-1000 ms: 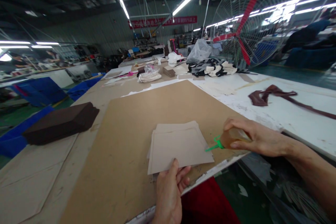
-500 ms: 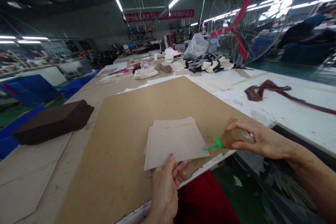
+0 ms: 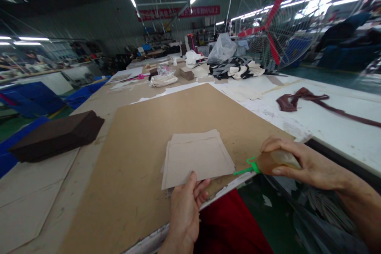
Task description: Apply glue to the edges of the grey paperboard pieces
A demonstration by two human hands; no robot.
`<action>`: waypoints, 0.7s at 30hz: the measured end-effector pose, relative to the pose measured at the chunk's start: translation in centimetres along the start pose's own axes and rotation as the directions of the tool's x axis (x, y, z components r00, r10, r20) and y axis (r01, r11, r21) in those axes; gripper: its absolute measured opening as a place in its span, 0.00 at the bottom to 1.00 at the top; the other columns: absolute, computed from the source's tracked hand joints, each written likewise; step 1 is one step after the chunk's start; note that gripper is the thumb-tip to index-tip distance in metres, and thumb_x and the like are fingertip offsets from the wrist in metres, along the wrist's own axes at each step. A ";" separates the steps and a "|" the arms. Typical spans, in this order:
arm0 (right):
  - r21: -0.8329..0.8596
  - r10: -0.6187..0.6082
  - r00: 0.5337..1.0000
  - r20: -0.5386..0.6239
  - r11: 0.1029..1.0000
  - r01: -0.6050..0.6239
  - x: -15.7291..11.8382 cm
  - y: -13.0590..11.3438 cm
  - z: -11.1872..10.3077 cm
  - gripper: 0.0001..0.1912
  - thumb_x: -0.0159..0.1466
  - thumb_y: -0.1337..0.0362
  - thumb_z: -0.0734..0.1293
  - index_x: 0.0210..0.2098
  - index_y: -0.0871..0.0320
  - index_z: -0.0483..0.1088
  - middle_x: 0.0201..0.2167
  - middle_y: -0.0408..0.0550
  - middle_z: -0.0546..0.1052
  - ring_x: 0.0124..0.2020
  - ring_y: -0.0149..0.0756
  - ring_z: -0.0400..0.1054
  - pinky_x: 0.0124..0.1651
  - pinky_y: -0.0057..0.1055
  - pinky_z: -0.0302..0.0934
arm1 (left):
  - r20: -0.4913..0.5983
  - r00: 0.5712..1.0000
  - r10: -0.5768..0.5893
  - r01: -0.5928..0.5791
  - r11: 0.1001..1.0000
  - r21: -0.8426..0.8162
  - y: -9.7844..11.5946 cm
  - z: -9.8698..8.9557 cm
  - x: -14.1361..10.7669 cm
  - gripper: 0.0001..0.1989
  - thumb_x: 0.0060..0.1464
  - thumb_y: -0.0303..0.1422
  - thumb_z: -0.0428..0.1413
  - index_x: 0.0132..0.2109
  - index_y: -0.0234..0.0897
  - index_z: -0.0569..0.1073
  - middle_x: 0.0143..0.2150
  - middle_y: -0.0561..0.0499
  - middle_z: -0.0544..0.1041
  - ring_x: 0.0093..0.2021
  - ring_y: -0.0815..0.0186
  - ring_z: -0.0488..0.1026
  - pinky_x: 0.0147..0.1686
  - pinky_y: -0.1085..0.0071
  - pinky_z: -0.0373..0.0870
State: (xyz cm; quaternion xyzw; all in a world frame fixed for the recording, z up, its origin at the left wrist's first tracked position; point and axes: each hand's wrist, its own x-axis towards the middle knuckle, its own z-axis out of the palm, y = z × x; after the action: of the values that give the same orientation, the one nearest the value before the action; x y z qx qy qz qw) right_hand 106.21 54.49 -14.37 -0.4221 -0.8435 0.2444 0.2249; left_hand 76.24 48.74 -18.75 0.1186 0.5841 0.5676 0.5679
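Note:
Several flat beige panels [image 3: 196, 156] lie in a loose, uneven stack on a brown board [image 3: 133, 147]. My left hand [image 3: 185, 210] pinches their near edge, thumb on top and fingers curled at or under the edge. In my right hand [image 3: 312, 164] is a squeeze bottle [image 3: 272, 162] of amber liquid, tipped on its side with its green nozzle [image 3: 245, 170] pointing left. The nozzle's tip is by the near right corner of the top panel; whether it touches I cannot tell.
A dark brown stack [image 3: 56, 135] stands at the left beside larger beige sheets [image 3: 32, 198]. A brown strip [image 3: 303, 95] lies on the white table at right. Further back are fabric scraps [image 3: 238, 69], plastic bags [image 3: 222, 49] and a large fan [image 3: 264, 27]. The board's near edge faces me.
My right hand and the bottle have shifted right and slightly towards me, drawing the nozzle from over the panel to its corner. The left hand keeps its hold on the panels.

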 end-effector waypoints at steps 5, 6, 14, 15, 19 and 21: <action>-0.040 -0.031 0.997 -0.071 0.999 0.028 0.6 0.2 0.2 0.20 0.59 0.55 0.68 0.48 0.52 0.64 0.47 0.49 0.70 0.50 0.43 0.65 0.51 0.38 0.61 | 0.012 1.000 -0.005 0.005 1.000 0.001 0.0 -0.1 0.2 0.10 0.57 0.29 0.56 0.45 0.27 0.70 0.45 0.35 0.76 0.39 0.56 0.78 0.22 0.75 0.71; -0.038 -0.029 0.998 -0.052 0.999 0.027 0.7 0.2 0.3 0.19 0.59 0.55 0.67 0.48 0.52 0.64 0.47 0.49 0.70 0.50 0.42 0.65 0.51 0.37 0.61 | 0.015 1.000 -0.004 0.004 1.000 -0.002 0.0 -0.1 0.2 0.10 0.57 0.29 0.56 0.44 0.27 0.70 0.44 0.35 0.76 0.40 0.56 0.78 0.22 0.75 0.71; 0.058 0.002 0.997 -0.075 0.998 0.002 0.1 0.8 0.5 0.20 0.59 0.57 0.69 0.49 0.50 0.63 0.49 0.47 0.69 0.51 0.41 0.64 0.51 0.35 0.61 | -0.004 1.000 -0.010 0.010 1.000 -0.011 0.2 0.0 0.0 0.08 0.57 0.28 0.56 0.43 0.27 0.70 0.44 0.36 0.76 0.39 0.56 0.78 0.21 0.76 0.71; 0.065 0.015 0.997 -0.079 0.998 -0.010 0.2 0.8 0.6 0.20 0.59 0.56 0.68 0.49 0.50 0.63 0.48 0.47 0.68 0.51 0.41 0.64 0.52 0.36 0.61 | -0.007 1.000 -0.012 0.011 1.000 -0.017 0.2 0.0 0.0 0.08 0.57 0.28 0.56 0.43 0.28 0.70 0.44 0.36 0.76 0.39 0.56 0.78 0.21 0.76 0.71; 0.145 0.116 0.993 0.012 0.983 -0.116 -0.1 0.3 0.9 0.19 0.59 0.54 0.67 0.48 0.50 0.63 0.49 0.49 0.68 0.50 0.42 0.65 0.52 0.36 0.61 | -0.007 0.999 -0.032 0.031 0.999 -0.036 -0.1 -0.2 0.2 0.10 0.57 0.30 0.56 0.45 0.28 0.69 0.45 0.36 0.75 0.39 0.56 0.78 0.21 0.76 0.71; 0.197 0.172 0.985 0.030 0.965 -0.175 -0.8 0.6 1.2 0.19 0.59 0.53 0.66 0.49 0.48 0.64 0.51 0.49 0.68 0.52 0.43 0.65 0.52 0.35 0.63 | 0.016 0.999 -0.032 0.032 0.998 -0.049 -0.3 -0.4 0.2 0.12 0.57 0.31 0.57 0.46 0.30 0.69 0.45 0.38 0.76 0.39 0.57 0.78 0.22 0.76 0.71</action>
State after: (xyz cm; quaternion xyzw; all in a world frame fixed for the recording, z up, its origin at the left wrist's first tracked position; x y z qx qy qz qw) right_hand 106.29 53.89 -15.82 -0.4681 -0.7760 0.3490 0.2384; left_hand 75.99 48.64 -19.21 0.0998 0.5674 0.5717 0.5842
